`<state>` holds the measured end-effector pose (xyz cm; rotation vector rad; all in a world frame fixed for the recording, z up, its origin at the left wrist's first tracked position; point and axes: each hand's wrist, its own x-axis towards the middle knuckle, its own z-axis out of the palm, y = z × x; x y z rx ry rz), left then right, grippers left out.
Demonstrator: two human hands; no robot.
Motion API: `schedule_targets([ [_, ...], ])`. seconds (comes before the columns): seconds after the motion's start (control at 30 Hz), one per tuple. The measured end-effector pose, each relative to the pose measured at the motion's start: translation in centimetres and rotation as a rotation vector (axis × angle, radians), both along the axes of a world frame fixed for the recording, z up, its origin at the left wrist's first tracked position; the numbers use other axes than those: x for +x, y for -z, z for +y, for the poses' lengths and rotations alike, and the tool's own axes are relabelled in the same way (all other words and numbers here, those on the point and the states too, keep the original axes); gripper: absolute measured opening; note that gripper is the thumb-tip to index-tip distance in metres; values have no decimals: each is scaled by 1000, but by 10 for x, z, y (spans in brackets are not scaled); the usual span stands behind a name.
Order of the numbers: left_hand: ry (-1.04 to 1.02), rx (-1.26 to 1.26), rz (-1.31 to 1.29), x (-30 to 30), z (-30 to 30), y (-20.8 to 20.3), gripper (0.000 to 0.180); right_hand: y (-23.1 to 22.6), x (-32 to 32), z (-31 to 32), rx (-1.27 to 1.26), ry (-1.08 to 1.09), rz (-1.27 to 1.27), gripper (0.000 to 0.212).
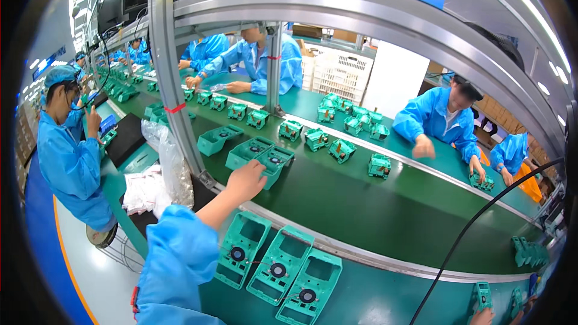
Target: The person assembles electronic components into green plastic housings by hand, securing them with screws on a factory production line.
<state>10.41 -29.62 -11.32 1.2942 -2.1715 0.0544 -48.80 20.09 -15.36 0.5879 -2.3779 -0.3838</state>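
My left hand (pixel 244 182), in a blue sleeve, reaches across to the belt. Its fingers are bent over the near edge of a green plastic housing (pixel 276 161) with a round black fan in it. A similar green housing with a fan (pixel 248 151) sits against it on the far left side. Below my forearm, three open green housings lie side by side on the bench: a left one (pixel 248 238), a middle one (pixel 283 256) and a right one (pixel 316 277). Each carries a black fan with thin wires. My right hand is out of view.
The dark green belt (pixel 337 204) carries several green assemblies (pixel 342 150). A metal post (pixel 165 54) rises left of my hand, near a clear plastic bag (pixel 171 156). A black cable (pixel 463 241) hangs at right. Co-workers sit across and left; another person's hand (pixel 481 317) holds a housing lower right.
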Motion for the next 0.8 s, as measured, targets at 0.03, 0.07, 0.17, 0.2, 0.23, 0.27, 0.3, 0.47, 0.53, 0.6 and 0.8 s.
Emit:
schedule_targets([
  [0.03,-15,73,1,-16,-16,3,23,19,-40,13,-170,70,-48,19],
  [0.07,9,63,6,-29,-29,4,23,35,-66,16,-342,135,-96,17],
  [0.17,-164,7,-293,-46,-51,27,29,18,-62,-23,-248,308,-240,20],
  [0.2,-179,69,-277,-57,-55,27,27,18,-59,-23,-237,310,-145,16],
  [0.23,-235,195,-273,-66,-55,22,20,17,-63,-27,-264,362,-181,18],
  [0.27,-228,228,-243,-69,-59,21,11,2,-42,-49,-251,405,-213,25],
  [0.3,-272,221,-197,-65,-65,25,12,-9,-30,-64,-289,428,-259,38],
  [0.47,145,153,33,-94,-19,-10,13,-11,43,-106,-435,-384,-133,40],
  [0.53,403,132,-46,-127,27,-23,13,-11,79,-127,-511,-674,-249,34],
  [0.6,721,76,-329,-156,71,-32,16,-17,114,-156,-749,-846,-631,29],
  [0.8,1307,-256,-397,-202,129,2,13,-23,201,-201,-438,-935,-1439,47],
])
